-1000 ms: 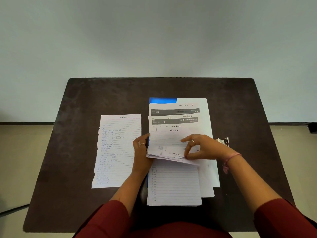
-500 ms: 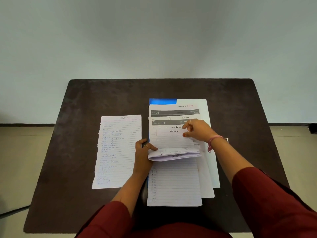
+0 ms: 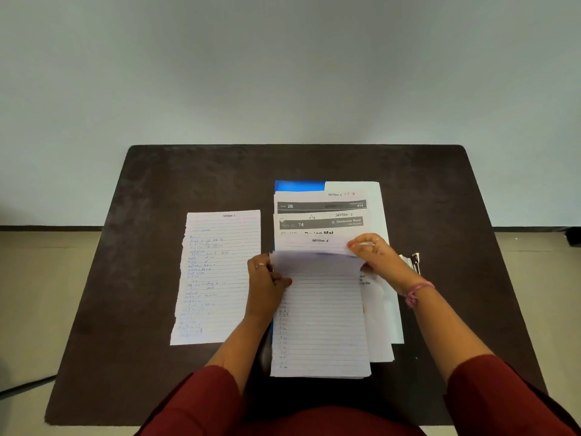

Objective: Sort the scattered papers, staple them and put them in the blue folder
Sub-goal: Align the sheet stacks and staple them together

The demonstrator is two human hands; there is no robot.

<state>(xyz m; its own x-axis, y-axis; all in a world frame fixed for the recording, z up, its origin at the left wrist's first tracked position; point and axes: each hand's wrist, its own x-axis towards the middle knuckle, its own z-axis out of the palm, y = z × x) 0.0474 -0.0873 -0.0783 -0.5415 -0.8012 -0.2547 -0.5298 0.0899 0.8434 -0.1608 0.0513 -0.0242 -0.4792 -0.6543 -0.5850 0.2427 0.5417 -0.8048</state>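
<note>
A stack of white papers (image 3: 320, 325) lies on the blue folder (image 3: 298, 185), of which only the far left corner shows. The top lined sheet (image 3: 317, 247), headed "Section 5", is bent over across its upper part. My right hand (image 3: 374, 253) pinches its far right corner. My left hand (image 3: 265, 280) grips the left edge of the stack. Printed sheets (image 3: 320, 212) with dark header bars stick out behind. A single handwritten lined sheet (image 3: 217, 275) lies apart on the left. A metal stapler (image 3: 412, 261) peeks out behind my right wrist.
The dark table (image 3: 157, 215) stands against a pale wall. Its far edge is close behind the folder. Bare tabletop shows at the left, right and back. A dark cable (image 3: 25, 387) runs on the floor at lower left.
My right hand moved from the sheet's near fold up to its far right corner. The folded lined sheet has been opened out and now lies flatter over the stack.
</note>
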